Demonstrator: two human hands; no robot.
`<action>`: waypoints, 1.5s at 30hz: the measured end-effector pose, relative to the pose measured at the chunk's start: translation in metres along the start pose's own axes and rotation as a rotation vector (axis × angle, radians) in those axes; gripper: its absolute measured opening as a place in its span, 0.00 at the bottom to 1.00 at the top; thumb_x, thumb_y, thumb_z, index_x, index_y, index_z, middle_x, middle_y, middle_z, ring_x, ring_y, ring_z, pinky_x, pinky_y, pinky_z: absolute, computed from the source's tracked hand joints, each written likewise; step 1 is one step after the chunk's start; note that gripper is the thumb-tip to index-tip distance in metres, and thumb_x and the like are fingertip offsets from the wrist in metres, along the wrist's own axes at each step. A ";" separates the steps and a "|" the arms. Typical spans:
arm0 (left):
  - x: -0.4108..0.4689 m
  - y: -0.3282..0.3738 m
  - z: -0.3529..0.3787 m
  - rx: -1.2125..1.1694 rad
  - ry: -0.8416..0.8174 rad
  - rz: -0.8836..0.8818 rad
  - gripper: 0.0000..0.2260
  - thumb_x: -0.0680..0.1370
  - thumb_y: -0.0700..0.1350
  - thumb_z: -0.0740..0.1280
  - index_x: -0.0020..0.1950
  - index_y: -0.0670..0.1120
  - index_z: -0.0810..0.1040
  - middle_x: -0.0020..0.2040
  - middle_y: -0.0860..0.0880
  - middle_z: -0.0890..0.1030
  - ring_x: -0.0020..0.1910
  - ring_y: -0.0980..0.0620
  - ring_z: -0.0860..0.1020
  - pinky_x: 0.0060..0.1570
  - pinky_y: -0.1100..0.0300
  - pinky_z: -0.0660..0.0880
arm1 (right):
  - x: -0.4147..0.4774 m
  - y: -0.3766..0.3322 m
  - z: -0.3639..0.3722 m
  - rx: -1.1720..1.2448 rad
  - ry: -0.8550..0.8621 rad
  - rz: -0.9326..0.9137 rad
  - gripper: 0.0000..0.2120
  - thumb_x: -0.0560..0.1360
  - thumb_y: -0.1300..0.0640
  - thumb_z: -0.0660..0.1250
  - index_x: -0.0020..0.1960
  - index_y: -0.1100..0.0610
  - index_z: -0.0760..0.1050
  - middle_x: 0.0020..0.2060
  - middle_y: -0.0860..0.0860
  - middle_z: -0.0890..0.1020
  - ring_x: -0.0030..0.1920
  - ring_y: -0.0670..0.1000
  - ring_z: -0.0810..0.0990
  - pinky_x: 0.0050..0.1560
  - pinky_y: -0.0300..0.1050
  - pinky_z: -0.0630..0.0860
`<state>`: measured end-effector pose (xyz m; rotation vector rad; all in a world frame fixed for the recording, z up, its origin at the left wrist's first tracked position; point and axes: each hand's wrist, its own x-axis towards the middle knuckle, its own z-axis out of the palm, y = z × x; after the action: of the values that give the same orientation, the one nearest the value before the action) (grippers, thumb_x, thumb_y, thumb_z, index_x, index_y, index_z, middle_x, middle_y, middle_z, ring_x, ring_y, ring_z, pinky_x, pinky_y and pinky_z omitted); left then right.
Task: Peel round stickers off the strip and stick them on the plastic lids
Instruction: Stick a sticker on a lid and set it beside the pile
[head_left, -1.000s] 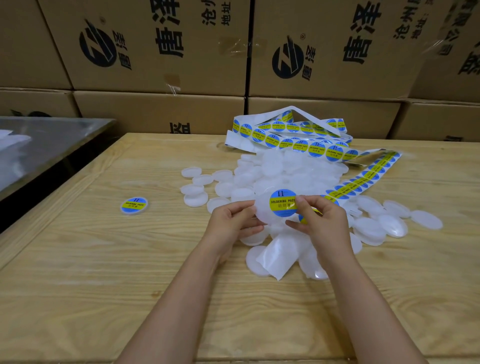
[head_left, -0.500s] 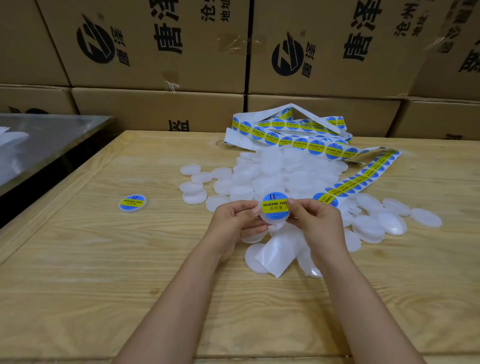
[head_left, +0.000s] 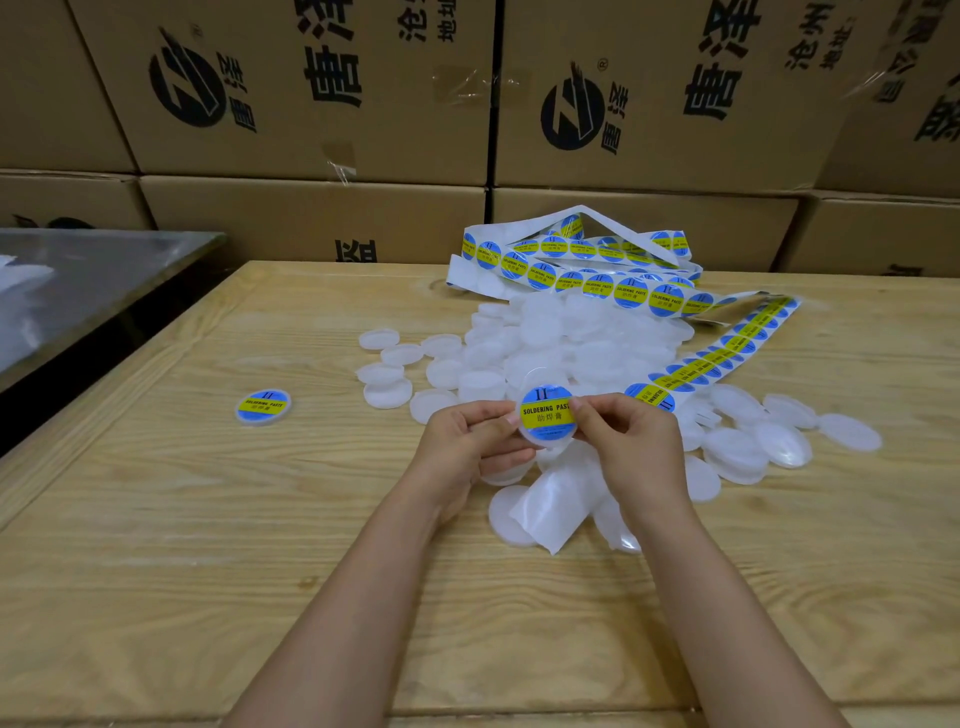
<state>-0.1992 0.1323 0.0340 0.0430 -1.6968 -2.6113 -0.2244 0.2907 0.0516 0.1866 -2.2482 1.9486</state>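
Holding one plastic lid (head_left: 549, 441) with a round sticker (head_left: 548, 417) on it, left grip (head_left: 462, 447) and right grip (head_left: 634, 447) pinch its edges above the tabletop (head_left: 208, 545).

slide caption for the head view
Left hand and right hand hold a lid bearing a round sticker by the lid pile

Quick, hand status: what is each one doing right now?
Left hand: closed, holding the round translucent plastic lid with the blue-and-yellow sticker by its left edge.
Right hand: closed, pinching the same lid's right edge.
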 end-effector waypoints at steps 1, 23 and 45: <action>0.000 0.000 0.000 0.002 0.001 0.001 0.07 0.76 0.36 0.66 0.53 0.37 0.78 0.45 0.40 0.84 0.44 0.46 0.84 0.38 0.62 0.79 | 0.000 0.000 0.000 -0.008 0.001 -0.003 0.04 0.73 0.57 0.70 0.42 0.57 0.82 0.37 0.53 0.85 0.44 0.54 0.83 0.52 0.55 0.78; 0.000 -0.003 0.012 0.074 0.125 0.035 0.02 0.74 0.37 0.70 0.46 0.40 0.80 0.37 0.43 0.84 0.35 0.50 0.83 0.35 0.62 0.79 | -0.008 0.009 0.013 -0.228 0.156 -0.329 0.06 0.72 0.61 0.70 0.39 0.52 0.78 0.32 0.38 0.78 0.38 0.39 0.78 0.38 0.26 0.70; -0.002 -0.005 0.010 0.069 0.048 0.098 0.05 0.75 0.33 0.66 0.49 0.36 0.78 0.36 0.43 0.84 0.35 0.48 0.83 0.36 0.60 0.79 | -0.006 0.008 0.021 -0.103 0.129 -0.060 0.15 0.67 0.48 0.75 0.42 0.51 0.70 0.38 0.45 0.78 0.38 0.42 0.76 0.36 0.29 0.69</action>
<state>-0.1973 0.1434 0.0337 0.0237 -1.7264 -2.4620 -0.2212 0.2712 0.0398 0.1101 -2.2258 1.7574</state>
